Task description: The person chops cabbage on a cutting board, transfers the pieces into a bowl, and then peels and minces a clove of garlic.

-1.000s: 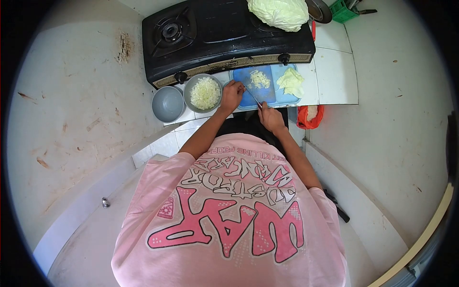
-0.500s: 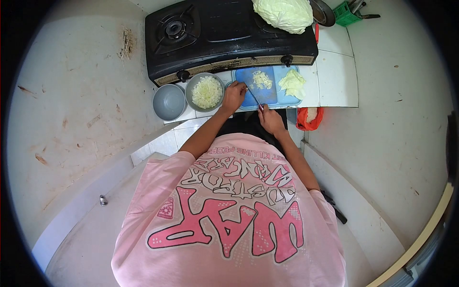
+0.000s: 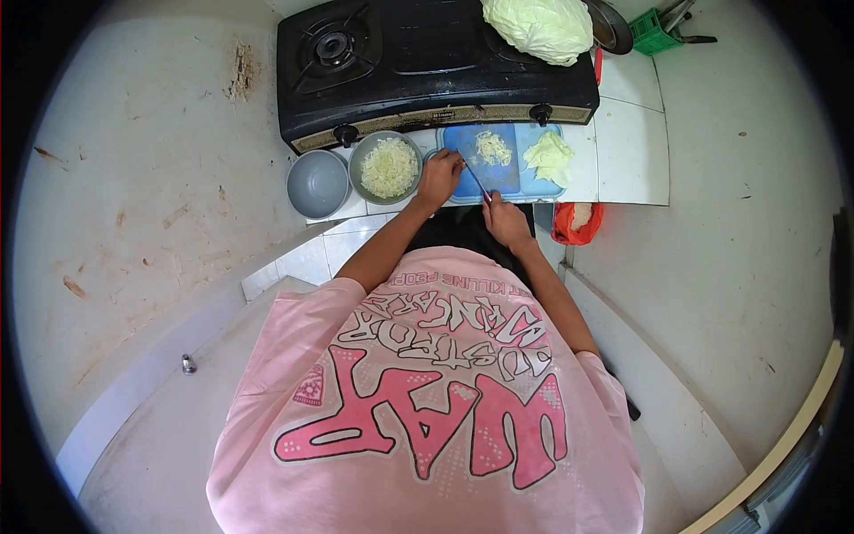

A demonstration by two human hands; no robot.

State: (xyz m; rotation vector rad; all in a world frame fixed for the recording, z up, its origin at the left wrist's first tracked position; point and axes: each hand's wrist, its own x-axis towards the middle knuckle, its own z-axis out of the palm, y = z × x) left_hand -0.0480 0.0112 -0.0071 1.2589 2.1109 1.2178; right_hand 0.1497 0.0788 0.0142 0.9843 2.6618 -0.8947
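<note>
My right hand (image 3: 505,222) is closed round the dark handle of a knife (image 3: 476,180), its blade slanting up and left over the blue cutting board (image 3: 505,182). At the tip of the blade, the fingers of my left hand (image 3: 439,180) are bunched together; what they hold, if anything, is too small to make out. Chopped cabbage (image 3: 492,149) lies in a small heap at the top of the board. On the board's lighter right part rests a pale cabbage leaf (image 3: 549,157). Left of the board, a grey bowl (image 3: 358,181) is filled with finely chopped cabbage (image 3: 390,167).
A second grey bowl (image 3: 318,185) stands at the left, with nothing in it. Behind the board is a black gas stove (image 3: 427,84) bearing a cabbage head (image 3: 541,28). A red bag (image 3: 578,230) sits below the counter edge; a green basket (image 3: 652,34) holds utensils at the back right.
The view has shifted slightly, so the stove, bowls and board appear a little further right. Both hands keep nearly the same pose at the knife, with only slight finger movement.
</note>
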